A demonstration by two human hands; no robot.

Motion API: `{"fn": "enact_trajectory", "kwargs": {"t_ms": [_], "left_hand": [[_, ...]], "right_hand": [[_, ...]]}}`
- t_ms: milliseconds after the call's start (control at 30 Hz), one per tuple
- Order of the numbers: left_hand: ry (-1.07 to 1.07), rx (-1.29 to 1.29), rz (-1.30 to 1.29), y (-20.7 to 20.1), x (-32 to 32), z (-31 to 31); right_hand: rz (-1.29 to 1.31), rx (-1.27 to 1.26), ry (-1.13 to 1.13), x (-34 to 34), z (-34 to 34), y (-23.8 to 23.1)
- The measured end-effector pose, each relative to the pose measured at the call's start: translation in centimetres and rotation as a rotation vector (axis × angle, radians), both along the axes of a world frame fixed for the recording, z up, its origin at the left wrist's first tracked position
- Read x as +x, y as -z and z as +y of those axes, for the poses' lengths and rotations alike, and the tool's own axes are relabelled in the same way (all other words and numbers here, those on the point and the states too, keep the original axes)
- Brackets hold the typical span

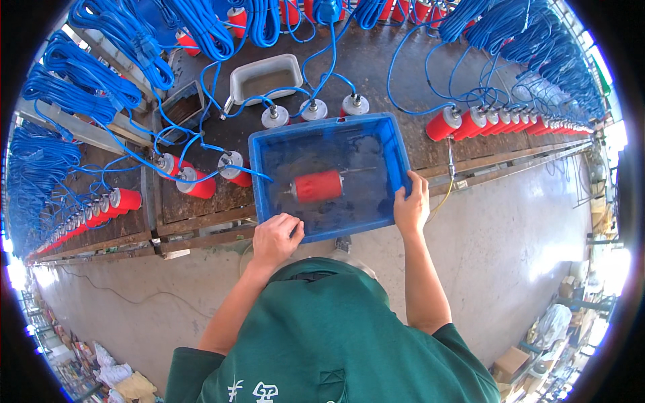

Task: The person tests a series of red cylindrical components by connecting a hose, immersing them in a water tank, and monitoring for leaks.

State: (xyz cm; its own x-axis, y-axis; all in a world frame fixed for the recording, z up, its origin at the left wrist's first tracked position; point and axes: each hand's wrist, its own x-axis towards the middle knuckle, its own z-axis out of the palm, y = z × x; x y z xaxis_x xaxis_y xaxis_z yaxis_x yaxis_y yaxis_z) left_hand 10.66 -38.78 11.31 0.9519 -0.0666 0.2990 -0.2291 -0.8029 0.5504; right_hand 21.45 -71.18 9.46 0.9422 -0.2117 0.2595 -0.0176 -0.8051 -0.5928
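A blue rectangular tub [400, 151] with what looks like clear water in it sits at the bench's front edge before me. In the water lies a red cylinder [318, 186] on its side, with a thin rod or lead at its right end. My right hand [412, 205] grips the tub's right rim, thumb toward the inside. Over the near left corner of the tub, my left hand [276, 240] is closed with its fingers curled; whatever they may hold is hidden. Neither hand touches the red cylinder.
Upright red cylinders with grey tops [314, 109] and blue cables stand behind the tub. More red cylinders [196, 183] lie at left, and a row [443, 123] runs right. A grey tray [266, 78] sits at the back. Coiled blue cables [201, 27] hang above the dark bench [376, 74].
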Motion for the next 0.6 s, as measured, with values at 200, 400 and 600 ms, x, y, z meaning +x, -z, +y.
{"fn": "enact_trajectory", "kwargs": {"t_ms": [200, 400, 600], "left_hand": [[0.0, 0.001, -0.004, -0.1, 0.1, -0.1], [0.008, -0.03, 0.145, -1.2, 1.1, -0.5], [0.219, 0.183, 0.106, 0.5, 6.9, -1.3]], "right_hand": [[-0.014, -0.01, -0.009, 0.0, -0.3, 0.2], [0.0, 0.004, 0.009, 0.0, -0.1, -0.3], [0.02, 0.018, 0.024, -0.1, 0.3, -0.4]]}}
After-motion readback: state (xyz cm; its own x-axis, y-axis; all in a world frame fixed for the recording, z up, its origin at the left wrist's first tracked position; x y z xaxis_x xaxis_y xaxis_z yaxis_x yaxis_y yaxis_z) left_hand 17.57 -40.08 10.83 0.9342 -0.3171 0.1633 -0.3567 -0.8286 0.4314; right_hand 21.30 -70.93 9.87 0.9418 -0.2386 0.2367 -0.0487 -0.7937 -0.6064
